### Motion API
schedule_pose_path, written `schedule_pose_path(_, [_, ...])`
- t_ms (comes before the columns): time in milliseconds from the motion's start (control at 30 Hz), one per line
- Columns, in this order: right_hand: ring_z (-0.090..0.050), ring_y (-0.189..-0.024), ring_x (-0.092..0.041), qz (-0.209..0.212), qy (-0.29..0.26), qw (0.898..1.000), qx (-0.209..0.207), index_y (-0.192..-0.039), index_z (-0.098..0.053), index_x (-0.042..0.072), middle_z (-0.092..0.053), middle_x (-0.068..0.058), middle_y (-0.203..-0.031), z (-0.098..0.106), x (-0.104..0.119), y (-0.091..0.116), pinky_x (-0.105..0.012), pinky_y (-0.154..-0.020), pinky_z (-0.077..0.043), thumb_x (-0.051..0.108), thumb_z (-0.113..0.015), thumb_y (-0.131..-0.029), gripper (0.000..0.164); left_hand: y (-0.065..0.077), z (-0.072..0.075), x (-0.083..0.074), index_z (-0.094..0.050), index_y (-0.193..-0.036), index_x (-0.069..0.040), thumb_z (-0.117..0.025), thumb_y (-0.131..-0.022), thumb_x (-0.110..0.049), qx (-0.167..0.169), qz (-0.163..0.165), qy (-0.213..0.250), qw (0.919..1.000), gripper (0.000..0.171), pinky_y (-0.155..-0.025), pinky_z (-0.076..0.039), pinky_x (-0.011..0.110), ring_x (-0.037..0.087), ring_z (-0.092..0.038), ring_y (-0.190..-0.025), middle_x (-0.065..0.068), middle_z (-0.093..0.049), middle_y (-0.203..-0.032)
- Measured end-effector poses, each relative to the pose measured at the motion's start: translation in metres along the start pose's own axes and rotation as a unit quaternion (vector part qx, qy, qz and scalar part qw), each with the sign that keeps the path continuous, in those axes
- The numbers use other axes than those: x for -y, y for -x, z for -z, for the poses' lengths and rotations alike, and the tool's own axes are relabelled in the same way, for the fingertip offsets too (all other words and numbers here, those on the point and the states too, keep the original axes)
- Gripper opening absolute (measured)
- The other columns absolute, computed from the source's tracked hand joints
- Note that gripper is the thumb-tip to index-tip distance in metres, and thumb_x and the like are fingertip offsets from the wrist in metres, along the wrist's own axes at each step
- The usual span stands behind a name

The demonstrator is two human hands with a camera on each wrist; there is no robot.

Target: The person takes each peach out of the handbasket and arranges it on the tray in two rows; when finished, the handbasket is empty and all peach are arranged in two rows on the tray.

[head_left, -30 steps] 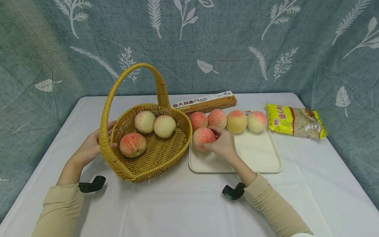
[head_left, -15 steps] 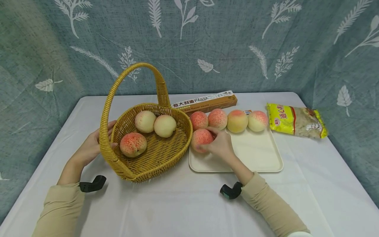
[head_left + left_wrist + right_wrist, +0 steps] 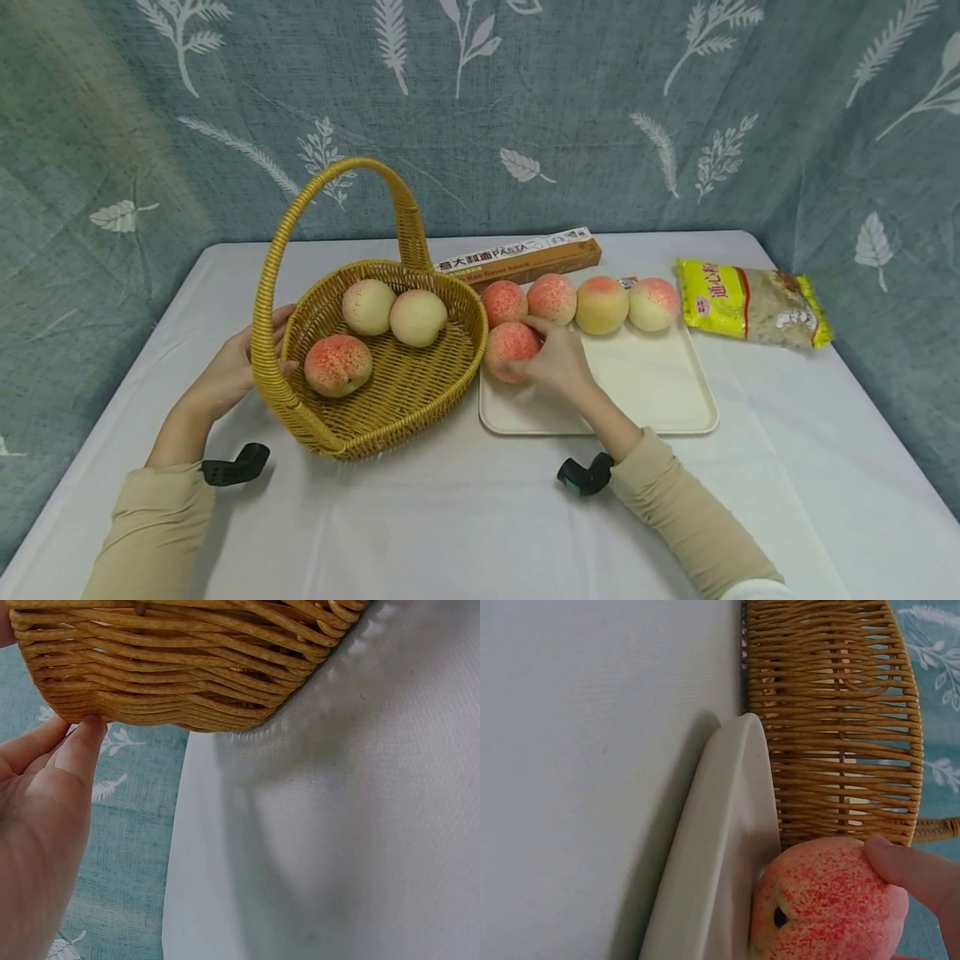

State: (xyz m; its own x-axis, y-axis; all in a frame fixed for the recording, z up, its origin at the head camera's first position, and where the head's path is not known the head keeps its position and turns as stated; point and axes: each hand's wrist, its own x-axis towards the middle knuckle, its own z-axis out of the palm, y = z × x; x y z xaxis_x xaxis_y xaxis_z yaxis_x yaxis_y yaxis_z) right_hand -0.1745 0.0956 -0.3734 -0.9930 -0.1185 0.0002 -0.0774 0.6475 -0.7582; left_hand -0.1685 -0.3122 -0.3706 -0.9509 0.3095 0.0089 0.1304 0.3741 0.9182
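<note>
My left hand [image 3: 238, 367] grips the left rim of a wicker basket [image 3: 405, 421], near the base of its tall handle. In the left wrist view the thumb presses against the weave of the basket [image 3: 172, 690]. Three peaches lie inside, one speckled red [image 3: 337, 367] and two pale [image 3: 417, 318]. My right hand [image 3: 561, 358] holds a red-speckled peach [image 3: 506, 354] at the left end of a cream tray [image 3: 652, 392]. Seen from the right wrist, the thumb lies over this peach [image 3: 825, 900], close to the basket wall.
Several more peaches [image 3: 602, 306] stand in a row along the tray's back edge. Behind them lies a brown and white pasta box [image 3: 525, 257]. A yellow food packet [image 3: 753, 304] lies to the right of the tray. A patterned curtain [image 3: 480, 125] hangs behind the table.
My right hand and the peach in it have shifted slightly left on the tray. The left hand and the basket stay in place.
</note>
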Motion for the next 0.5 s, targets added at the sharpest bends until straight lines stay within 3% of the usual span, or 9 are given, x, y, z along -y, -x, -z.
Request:
schedule_pose_path(333, [-0.051, -0.123, -0.038, 0.021, 0.028, 0.999, 0.02, -0.136, -0.052, -0.005, -0.056, -0.023, -0.134, 0.0007, 0.0001, 0.0004, -0.046, -0.104, -0.041, 0.02, -0.086, -0.072, 0.077, 0.0002, 0.0002, 0.0008, -0.012, -0.152, 0.007, -0.062, -0.091, 0.004, 0.0, 0.001, -0.001, 1.0, 0.079, -0.096, -0.037, 0.007, 0.008, -0.036, -0.136, 0.035, -0.017, -0.153])
schedule_pose_path(500, [-0.052, -0.123, -0.036, 0.011, 0.027, 0.999, 0.035, -0.14, -0.049, -0.004, -0.055, -0.023, -0.135, 0.0004, 0.0006, 0.0019, -0.045, -0.104, -0.042, 0.02, -0.086, -0.071, 0.083, 0.0002, 0.0002, -0.0003, -0.012, -0.153, 0.006, -0.062, -0.091, 0.003, -0.001, 0.004, -0.008, 1.0, 0.079, -0.095, -0.037, 0.007, 0.016, -0.034, -0.139, 0.035, -0.018, -0.152])
